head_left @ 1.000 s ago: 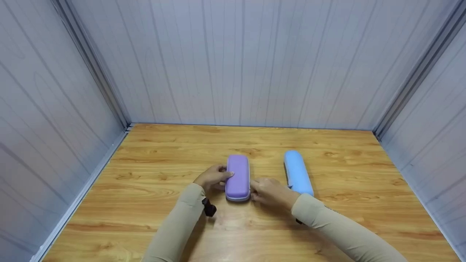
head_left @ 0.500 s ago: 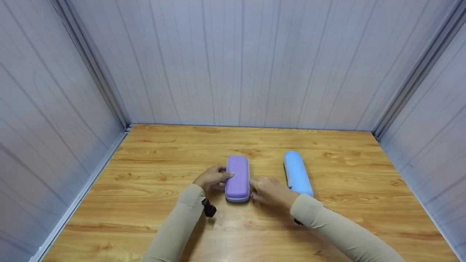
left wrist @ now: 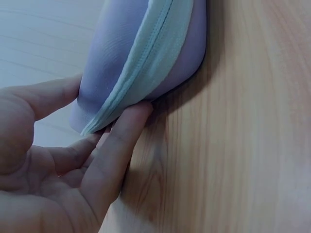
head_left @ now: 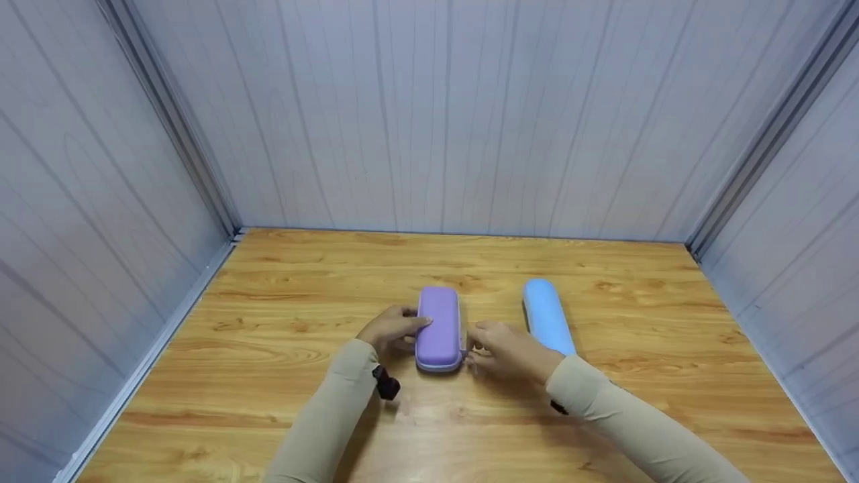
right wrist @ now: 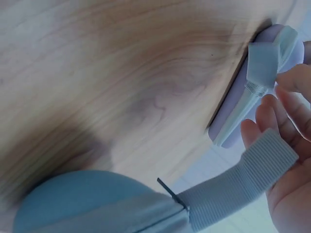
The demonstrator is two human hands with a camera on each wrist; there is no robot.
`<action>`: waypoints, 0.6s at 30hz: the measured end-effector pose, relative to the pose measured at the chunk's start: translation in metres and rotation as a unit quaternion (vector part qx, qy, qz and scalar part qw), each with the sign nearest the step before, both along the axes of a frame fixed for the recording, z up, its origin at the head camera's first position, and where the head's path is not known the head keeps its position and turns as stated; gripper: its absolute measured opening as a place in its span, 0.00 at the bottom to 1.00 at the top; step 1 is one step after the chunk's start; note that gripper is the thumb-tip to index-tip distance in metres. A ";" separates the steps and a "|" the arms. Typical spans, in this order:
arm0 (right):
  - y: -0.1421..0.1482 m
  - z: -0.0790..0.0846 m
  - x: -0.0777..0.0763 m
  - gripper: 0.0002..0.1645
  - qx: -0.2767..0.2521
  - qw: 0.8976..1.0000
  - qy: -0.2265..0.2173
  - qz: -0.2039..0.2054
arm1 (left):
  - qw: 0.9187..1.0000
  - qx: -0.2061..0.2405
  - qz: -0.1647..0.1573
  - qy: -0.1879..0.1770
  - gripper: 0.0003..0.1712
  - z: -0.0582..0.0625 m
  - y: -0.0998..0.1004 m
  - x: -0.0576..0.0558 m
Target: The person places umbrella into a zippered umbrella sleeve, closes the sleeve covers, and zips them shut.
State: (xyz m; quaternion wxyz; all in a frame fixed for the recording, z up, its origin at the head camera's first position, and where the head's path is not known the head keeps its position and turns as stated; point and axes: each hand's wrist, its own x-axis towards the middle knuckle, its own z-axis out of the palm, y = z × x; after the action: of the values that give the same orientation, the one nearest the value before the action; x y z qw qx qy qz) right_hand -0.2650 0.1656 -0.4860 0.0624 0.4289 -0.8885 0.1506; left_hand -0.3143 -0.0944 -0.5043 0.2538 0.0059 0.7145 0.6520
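A purple hard-shell zip case [head_left: 437,329] with a pale zip band lies lengthwise on the table. My left hand [head_left: 392,327] grips its left side, thumb on top; the left wrist view shows fingers [left wrist: 121,141] bent against the lower edge beside the zip band. At the near right side of the case is my right hand [head_left: 507,349], fingers loosely bent. In the right wrist view a fabric tab [right wrist: 263,65] stands out from the zip band, with one fingertip at its edge and the other fingers apart from it. The underside of the purple case is hidden.
A blue zip case [head_left: 547,315] lies slanted just right of my right hand, its near end behind the wrist. Its ribbed strap [right wrist: 238,182] crosses in front of my right palm in the right wrist view. Panel walls [head_left: 443,121] enclose the wooden table [head_left: 302,282].
My right hand has shifted slightly right, away from the purple case, and its fingers have loosened, so the tab shows. The left hand and both cases have stayed put.
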 end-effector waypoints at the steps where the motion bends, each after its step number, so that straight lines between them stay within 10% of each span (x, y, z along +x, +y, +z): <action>1: 0.001 0.000 0.000 0.05 -0.005 1.000 0.002 0.000 | 1.000 -0.003 0.002 0.001 0.36 0.000 0.000 0.000; 18: 0.032 0.003 -0.006 0.04 -0.049 0.994 0.100 0.008 | 0.986 -0.128 -0.002 0.104 0.32 0.008 -0.002 0.004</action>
State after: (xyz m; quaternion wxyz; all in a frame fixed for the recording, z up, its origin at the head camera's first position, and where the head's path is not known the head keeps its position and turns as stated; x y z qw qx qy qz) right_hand -0.2714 0.1974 -0.4825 0.1709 0.4456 -0.8657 0.1510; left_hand -0.3108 -0.0959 -0.4964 0.1787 0.0425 0.8147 0.5500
